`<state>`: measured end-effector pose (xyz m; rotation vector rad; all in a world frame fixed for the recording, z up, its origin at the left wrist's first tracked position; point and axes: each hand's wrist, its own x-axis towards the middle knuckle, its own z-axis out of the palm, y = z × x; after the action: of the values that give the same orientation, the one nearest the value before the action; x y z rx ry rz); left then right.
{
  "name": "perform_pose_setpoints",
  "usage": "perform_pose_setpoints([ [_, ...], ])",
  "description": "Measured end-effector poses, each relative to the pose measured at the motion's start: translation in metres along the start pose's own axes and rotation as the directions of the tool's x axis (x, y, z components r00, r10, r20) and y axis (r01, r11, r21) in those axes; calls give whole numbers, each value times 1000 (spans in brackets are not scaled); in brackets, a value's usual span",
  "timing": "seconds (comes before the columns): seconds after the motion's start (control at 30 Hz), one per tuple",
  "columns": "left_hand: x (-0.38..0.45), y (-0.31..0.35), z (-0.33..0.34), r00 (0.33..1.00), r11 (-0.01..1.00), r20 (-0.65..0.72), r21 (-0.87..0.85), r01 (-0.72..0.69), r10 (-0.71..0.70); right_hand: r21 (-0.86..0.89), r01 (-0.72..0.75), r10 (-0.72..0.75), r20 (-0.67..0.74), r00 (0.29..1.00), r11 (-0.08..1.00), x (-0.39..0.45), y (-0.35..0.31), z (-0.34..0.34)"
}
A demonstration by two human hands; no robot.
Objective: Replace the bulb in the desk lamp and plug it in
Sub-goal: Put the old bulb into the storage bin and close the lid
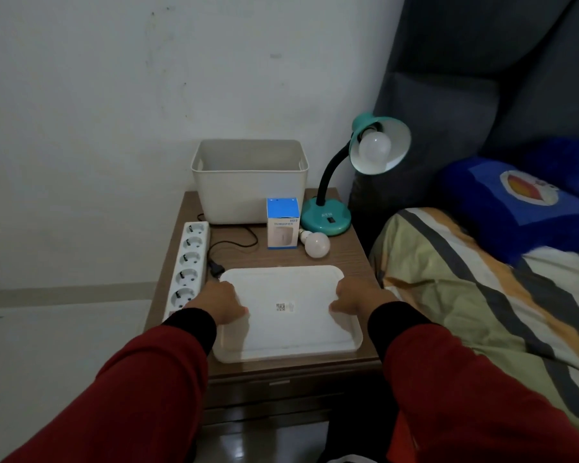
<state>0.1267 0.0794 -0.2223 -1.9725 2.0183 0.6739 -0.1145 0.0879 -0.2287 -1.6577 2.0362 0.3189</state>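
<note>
A teal desk lamp (326, 218) stands at the back right of the bedside table, its shade turned toward me with a white bulb (374, 147) screwed in. A loose white bulb (315, 243) lies on the table in front of the lamp base. The lamp's black plug (216, 270) lies unplugged beside the white power strip (188, 262). A white tray (286, 312) sits at the front of the table. My left hand (218, 304) grips the tray's left edge and my right hand (355, 299) grips its right edge.
A white plastic bin (249, 182) stands at the back of the brown table (348, 259). A blue and white humidifier box (282, 222) stands between bin and lamp. A bed with striped bedding (475, 295) and a blue pillow (512, 205) lies to the right.
</note>
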Motion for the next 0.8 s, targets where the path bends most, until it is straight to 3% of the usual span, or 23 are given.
perform_pose_setpoints([
  [0.2,24,5,-40,994,999,-113,47,14,-9,241,110,-39,-280,959,964,11,-8,-19],
  [0.33,46,4,-72,987,995,-160,90,39,-24,489,291,-28,-476,879,822,18,-20,-26],
  [0.47,68,3,-100,982,991,-189,130,38,-13,653,356,69,-531,845,668,34,-30,-23],
  [0.57,83,3,-111,984,990,-179,131,45,-21,751,333,130,-483,866,570,51,-34,-18],
  [0.8,106,-2,-117,986,993,-162,105,51,-34,752,263,140,-426,894,605,80,-40,-17],
])
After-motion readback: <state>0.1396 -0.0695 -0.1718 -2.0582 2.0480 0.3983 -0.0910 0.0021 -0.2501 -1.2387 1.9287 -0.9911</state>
